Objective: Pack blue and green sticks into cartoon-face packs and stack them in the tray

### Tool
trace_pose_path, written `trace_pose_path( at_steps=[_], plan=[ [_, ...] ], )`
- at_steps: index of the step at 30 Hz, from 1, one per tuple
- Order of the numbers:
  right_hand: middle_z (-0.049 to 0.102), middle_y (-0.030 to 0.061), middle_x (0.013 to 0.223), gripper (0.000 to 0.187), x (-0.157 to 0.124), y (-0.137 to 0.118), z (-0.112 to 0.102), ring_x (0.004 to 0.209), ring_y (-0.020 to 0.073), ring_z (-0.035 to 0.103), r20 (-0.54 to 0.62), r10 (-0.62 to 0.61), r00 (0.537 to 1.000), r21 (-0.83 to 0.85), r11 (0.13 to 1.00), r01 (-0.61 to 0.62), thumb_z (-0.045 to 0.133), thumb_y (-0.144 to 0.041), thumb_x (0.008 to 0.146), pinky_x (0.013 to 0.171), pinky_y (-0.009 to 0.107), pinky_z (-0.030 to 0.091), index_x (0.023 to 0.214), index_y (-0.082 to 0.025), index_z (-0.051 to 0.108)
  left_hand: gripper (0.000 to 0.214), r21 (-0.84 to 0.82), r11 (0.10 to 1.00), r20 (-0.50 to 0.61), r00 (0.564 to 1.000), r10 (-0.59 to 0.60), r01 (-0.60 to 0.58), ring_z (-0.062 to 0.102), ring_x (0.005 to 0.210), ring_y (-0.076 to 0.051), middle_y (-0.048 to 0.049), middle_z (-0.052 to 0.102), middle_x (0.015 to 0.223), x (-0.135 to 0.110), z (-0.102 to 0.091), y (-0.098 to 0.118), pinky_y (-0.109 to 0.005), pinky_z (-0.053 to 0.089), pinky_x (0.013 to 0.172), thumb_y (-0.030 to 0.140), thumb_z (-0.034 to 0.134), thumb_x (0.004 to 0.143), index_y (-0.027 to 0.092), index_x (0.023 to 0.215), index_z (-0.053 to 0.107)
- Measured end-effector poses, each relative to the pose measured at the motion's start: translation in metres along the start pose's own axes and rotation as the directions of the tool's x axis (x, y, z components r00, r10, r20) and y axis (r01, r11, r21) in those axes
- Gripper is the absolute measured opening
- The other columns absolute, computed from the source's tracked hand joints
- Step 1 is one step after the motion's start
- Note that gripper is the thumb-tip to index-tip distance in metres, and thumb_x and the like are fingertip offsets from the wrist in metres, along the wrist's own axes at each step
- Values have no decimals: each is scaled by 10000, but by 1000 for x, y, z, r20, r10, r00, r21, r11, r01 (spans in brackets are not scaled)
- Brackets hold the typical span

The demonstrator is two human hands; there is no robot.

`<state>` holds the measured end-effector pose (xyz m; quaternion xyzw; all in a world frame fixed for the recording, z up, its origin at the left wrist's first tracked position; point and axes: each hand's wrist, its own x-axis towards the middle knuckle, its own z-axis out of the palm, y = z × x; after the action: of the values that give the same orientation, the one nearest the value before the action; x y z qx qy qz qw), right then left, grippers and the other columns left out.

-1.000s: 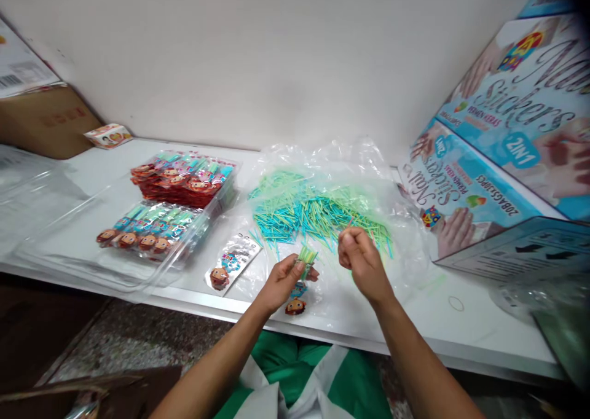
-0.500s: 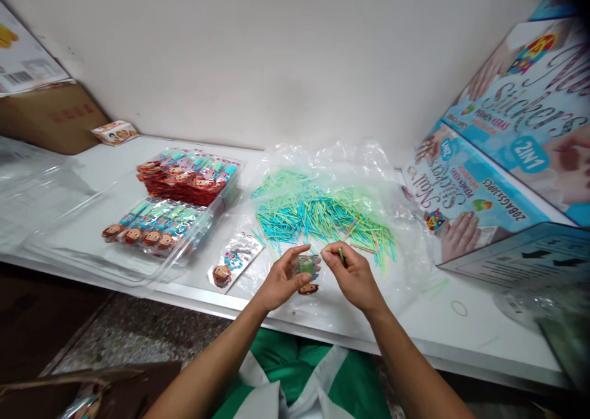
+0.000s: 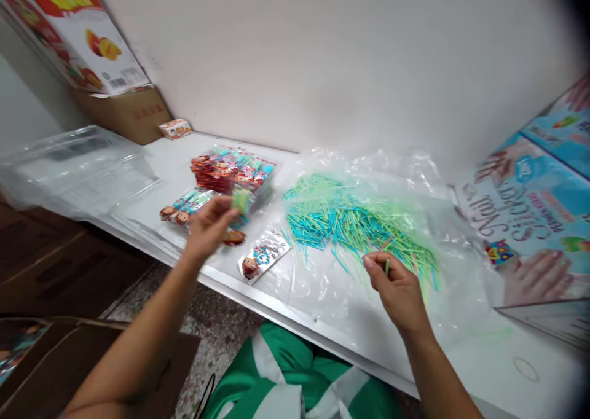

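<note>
My left hand (image 3: pixel 209 225) pinches a small printed packet (image 3: pixel 240 203) with green sticks showing in it, blurred by motion. It hangs over the near side of a clear plastic tray (image 3: pixel 138 225) that holds stacked packets (image 3: pixel 220 176) and a front row of similar packets (image 3: pixel 184 205). My right hand (image 3: pixel 397 287) is curled closed around a short green stick (image 3: pixel 388 266), just in front of a pile of thin green and blue sticks (image 3: pixel 350 222) on a clear plastic sheet (image 3: pixel 318 284). Between the hands lies a flat silver packet (image 3: pixel 262 256) with a cartoon figure.
Blue printed cartons (image 3: pixel 530 222) stand at the right, with a rubber band (image 3: pixel 525 368) near them. On the left are clear plastic lids (image 3: pixel 78 161), a brown carton (image 3: pixel 124 115) and a small box (image 3: pixel 175 128). Open cartons (image 3: pixel 55 259) sit below the table edge.
My left hand has carried the packet away from my right hand, leftward to the tray. My right hand stays near the stick pile, still holding the green stick. The view has turned left.
</note>
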<state>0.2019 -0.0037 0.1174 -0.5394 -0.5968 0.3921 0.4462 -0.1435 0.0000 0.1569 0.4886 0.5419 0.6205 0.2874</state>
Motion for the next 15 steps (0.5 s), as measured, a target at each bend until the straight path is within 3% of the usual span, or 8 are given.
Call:
trace_pose_path(
  at_steps=[3,5,7,10,15],
  plan=[
    [483,-17,637,257,-1,10,-3,546,98,393,-4,44,999,-21,999,-44,585,-429,780,494,224,322,841,-179,584,347,213,976,-204,975,83,-38,545,636,-85,10,630,754,52,-75,-9,-220,459,661,302,727,653,133,927,600],
    [498,-10,654,269,-1,16,-3,555,101,404,4,69,998,-38,997,-69,588,-440,774,498,226,328,844,-181,587,405,369,928,-274,960,55,52,514,623,-70,24,611,713,79,-117,-23,-204,442,639,228,693,698,94,1057,559],
    [507,-7,671,271,-1,19,-3,565,102,411,18,85,996,-53,995,-84,588,-444,772,505,226,335,853,-185,589,456,523,832,-284,958,-38,188,505,608,-66,32,600,701,100,-146,-37,-197,429,616,161,656,734,74,1154,501],
    [496,-13,664,276,-1,21,-2,561,100,406,33,106,994,-53,993,-104,587,-449,771,506,224,339,868,-190,589,472,639,717,-278,952,-124,280,499,600,-67,36,588,691,123,-169,-50,-198,418,615,134,638,754,52,1186,467],
    [447,-26,601,296,0,19,-1,531,103,379,29,113,993,-73,991,-110,591,-461,758,486,228,329,866,-185,593,648,744,589,-309,944,-115,315,480,698,-81,11,614,811,150,-178,-55,-250,391,784,216,713,705,28,1240,399]
  ],
)
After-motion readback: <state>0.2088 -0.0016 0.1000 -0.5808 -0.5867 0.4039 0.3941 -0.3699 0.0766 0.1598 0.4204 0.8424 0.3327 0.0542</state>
